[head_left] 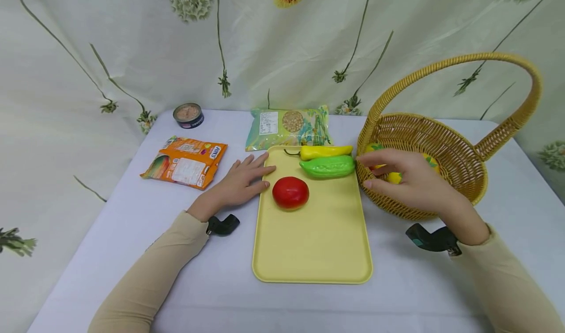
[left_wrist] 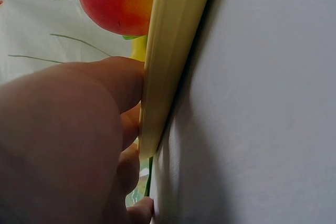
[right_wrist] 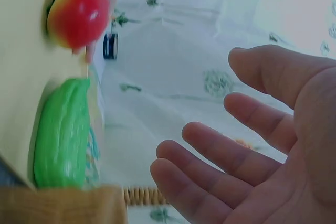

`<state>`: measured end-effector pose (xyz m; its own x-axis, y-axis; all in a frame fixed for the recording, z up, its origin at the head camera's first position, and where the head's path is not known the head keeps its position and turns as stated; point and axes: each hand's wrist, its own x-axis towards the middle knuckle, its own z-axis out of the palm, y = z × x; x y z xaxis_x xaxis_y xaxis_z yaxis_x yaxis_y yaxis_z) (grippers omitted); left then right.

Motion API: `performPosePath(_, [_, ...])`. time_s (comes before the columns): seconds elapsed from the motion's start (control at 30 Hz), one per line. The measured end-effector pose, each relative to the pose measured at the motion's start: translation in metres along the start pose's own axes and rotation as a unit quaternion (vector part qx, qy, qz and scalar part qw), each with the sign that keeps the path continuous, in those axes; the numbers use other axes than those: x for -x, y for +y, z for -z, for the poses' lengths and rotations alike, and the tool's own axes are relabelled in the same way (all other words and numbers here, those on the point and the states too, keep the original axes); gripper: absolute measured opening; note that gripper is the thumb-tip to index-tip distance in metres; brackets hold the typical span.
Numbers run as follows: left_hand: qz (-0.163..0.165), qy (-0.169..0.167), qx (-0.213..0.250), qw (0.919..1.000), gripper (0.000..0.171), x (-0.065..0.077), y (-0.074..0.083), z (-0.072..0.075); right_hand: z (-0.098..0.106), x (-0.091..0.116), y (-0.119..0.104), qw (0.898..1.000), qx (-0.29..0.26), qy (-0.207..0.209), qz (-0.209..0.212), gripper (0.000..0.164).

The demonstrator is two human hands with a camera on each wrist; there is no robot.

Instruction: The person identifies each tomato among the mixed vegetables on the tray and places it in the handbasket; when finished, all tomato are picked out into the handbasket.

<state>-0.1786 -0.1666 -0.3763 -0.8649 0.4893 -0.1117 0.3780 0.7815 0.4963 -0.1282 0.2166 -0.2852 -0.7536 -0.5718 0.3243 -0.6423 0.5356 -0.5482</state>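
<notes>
My left hand rests at the left edge of a yellow tray, its fingertips touching the rim. On the tray lies a round red fruit with yellow patches, close to that hand. A yellow chili pepper and a ridged green bitter melon lie at the tray's far end. Over the left rim of a wicker basket hovers my right hand; in the right wrist view its fingers are spread and hold nothing. Yellow items sit in the basket, partly hidden by this hand.
Left of the tray lies an orange snack packet, with an opened can behind it. A bag of beans or grains lies behind the tray. The basket's tall handle arches upward on the right. A floral cloth hangs behind.
</notes>
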Motion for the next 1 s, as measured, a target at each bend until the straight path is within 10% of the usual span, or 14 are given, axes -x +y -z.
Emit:
performPosePath(0.57, [0.000, -0.004, 0.000, 1.0000, 0.052, 0.001, 0.002, 0.001, -0.076, -0.063, -0.022, 0.991, -0.037, -0.120, 0.047, 0.052])
performPosePath(1.0, [-0.004, -0.002, -0.003, 1.0000, 0.052, -0.003, -0.002, -0.002, -0.105, -0.075, -0.015, 0.989, -0.056, -0.130, 0.039, 0.057])
